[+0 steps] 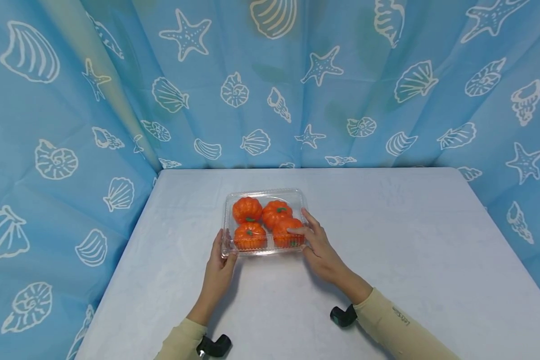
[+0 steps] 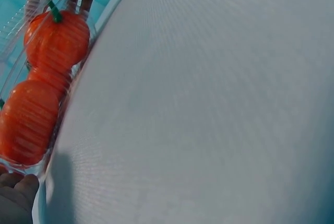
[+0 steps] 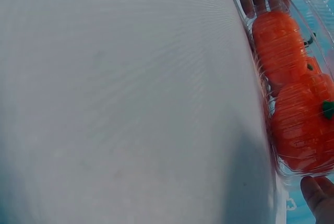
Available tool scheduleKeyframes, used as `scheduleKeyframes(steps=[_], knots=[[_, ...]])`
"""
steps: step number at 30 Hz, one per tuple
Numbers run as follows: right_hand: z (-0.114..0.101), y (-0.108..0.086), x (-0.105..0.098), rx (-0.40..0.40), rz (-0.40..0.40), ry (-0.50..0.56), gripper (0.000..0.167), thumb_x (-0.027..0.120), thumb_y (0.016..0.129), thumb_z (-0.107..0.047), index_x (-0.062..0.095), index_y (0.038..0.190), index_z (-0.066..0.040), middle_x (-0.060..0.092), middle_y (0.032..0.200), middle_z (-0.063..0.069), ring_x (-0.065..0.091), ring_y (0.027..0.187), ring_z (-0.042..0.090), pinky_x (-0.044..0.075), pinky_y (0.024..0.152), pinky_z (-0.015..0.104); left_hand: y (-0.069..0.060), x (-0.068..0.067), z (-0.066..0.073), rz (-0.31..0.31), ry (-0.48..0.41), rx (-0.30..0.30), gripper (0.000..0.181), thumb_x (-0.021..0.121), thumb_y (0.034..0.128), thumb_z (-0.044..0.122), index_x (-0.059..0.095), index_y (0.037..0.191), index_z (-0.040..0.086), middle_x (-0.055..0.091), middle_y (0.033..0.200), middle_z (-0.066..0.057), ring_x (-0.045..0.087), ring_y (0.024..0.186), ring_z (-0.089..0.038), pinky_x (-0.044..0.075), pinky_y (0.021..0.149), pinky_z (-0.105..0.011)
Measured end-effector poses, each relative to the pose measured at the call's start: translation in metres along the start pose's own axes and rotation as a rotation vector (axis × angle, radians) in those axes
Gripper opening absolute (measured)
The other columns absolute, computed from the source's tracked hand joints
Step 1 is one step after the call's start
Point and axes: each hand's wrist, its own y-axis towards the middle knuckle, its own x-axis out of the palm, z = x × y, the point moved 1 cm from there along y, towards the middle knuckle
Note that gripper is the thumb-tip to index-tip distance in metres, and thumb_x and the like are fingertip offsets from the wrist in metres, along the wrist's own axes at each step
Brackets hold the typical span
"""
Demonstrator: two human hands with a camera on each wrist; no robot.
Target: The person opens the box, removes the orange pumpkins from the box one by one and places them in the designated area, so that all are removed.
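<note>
A clear plastic container [image 1: 264,192] with ribbed walls stands near the middle of the white table. Inside it sit several small orange pumpkins [image 1: 250,235] with green stems. My left hand [image 1: 218,270] grips the container's near left corner, thumb at the front and fingers along the left side. At the right side, my right hand [image 1: 322,254] holds the container by its edge, with one finger reaching over the near right pumpkin [image 1: 284,229]. Both wrist views show the pumpkins [image 2: 28,122] [image 3: 300,127] through the plastic. Whether a lid covers them, I cannot tell.
A white cloth covers the table [image 1: 414,240]. Behind it and to the sides hangs a blue curtain [image 1: 270,65] with white shells and starfish. A black wrist device [image 1: 214,346] is by the left sleeve, another [image 1: 343,316] by the right sleeve.
</note>
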Motion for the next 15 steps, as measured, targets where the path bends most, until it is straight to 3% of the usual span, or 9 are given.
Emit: scheduleKeyframes(steps=[3,15], knots=[[0.0002,0.0005,-0.0001,-0.01,0.003,-0.005,0.054,0.044,0.09,0.006,0.059,0.134,-0.022,0.009,0.17,0.004,0.026,0.148,0.042,0.024,0.114,0.071,-0.0003,0.0003,-0.0009,0.005,0.006,0.017,0.066,0.054,0.1048,0.008,0.02,0.16,-0.001,0.027,0.162,-0.027,0.039,0.142,-0.043,0.05,0.101,-0.052],[-0.0007,0.0034,0.0,-0.003,0.01,0.003,0.058,0.039,0.087,0.009,0.061,0.132,-0.019,0.009,0.17,0.005,0.026,0.148,0.04,0.022,0.115,0.07,-0.0004,0.0002,0.0013,-0.003,-0.028,-0.035,0.067,0.054,0.1048,0.008,0.019,0.162,0.004,0.026,0.164,-0.022,0.036,0.146,-0.039,0.044,0.108,-0.051]])
